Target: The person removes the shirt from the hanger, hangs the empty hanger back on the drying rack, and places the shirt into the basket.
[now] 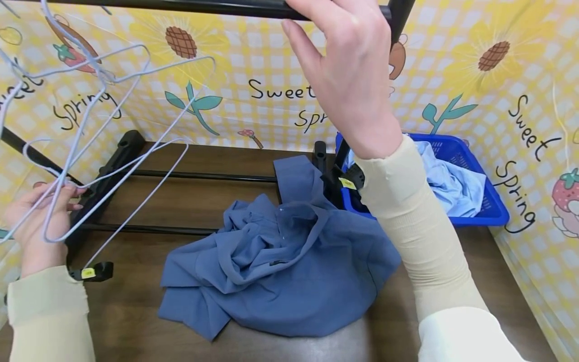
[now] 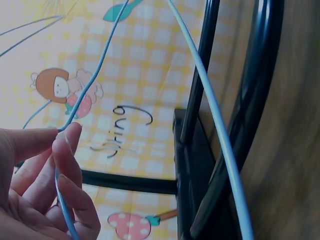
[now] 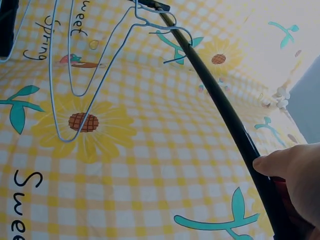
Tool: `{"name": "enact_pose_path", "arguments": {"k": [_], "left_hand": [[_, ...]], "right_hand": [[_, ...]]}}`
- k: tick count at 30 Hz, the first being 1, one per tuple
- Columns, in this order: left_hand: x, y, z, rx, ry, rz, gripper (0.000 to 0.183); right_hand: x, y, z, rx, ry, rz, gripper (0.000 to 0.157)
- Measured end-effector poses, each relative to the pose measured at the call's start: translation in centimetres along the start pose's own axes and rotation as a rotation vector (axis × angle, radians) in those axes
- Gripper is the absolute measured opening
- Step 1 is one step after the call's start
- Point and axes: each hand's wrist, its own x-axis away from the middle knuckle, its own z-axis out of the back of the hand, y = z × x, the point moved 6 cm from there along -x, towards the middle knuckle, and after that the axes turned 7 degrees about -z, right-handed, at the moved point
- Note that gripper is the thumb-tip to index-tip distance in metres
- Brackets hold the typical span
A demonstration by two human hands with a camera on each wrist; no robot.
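In the head view my left hand [image 1: 47, 216] is at the left among several white wire hangers. Its thumb and fingertips pinch the wire of a hanger [image 2: 95, 75], as the left wrist view shows. Up at the top, my right hand [image 1: 355, 70] grips the black top rail [image 1: 203, 6] of a clothes rack near its right end, thumb on the near side. The right wrist view shows the thumb [image 3: 280, 165] against the rail, the other fingers mostly hidden. A crumpled blue-grey shirt [image 1: 312, 286] lies below, between the hands, touching neither.
Behind the right forearm stands a blue plastic basket [image 1: 495, 211] holding light blue cloth [image 1: 457, 186]. The rack's black lower bars [image 1: 203, 177] and side foot [image 1: 131, 143] are at the back left. Patterned yellow checked sheeting [image 1: 253, 50] surrounds the brown wooden surface [image 1: 131, 317].
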Motion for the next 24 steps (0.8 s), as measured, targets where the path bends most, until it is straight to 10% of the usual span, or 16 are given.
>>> {"name": "enact_pose_path", "arguments": {"k": [6, 10, 17, 21, 24], "left_hand": [[-0.1, 0.9, 1.5, 0.100, 0.073, 0.003, 0.015], [-0.2, 1.2, 2.2, -0.054, 0.182, 0.029, 0.014], [-0.5, 2.5, 2.6, -0.184, 0.059, -0.101, 0.014], [-3.8, 0.0, 5.6, -0.158, -0.055, -0.103, 0.027], [-7.1, -2.1, 8.3, -0.316, -0.154, -0.144, 0.026]], "right_hand": [[0.0, 0.0, -0.1, -0.025, 0.029, -0.011, 0.034], [0.0, -0.1, -0.1, -0.030, 0.044, -0.003, 0.033], [-0.1, 0.0, -0.3, -0.018, 0.063, -0.007, 0.033], [-0.2, 0.0, -0.4, -0.021, 0.085, -0.016, 0.031], [-0.2, 0.1, -0.4, -0.023, 0.099, -0.019, 0.030]]}}
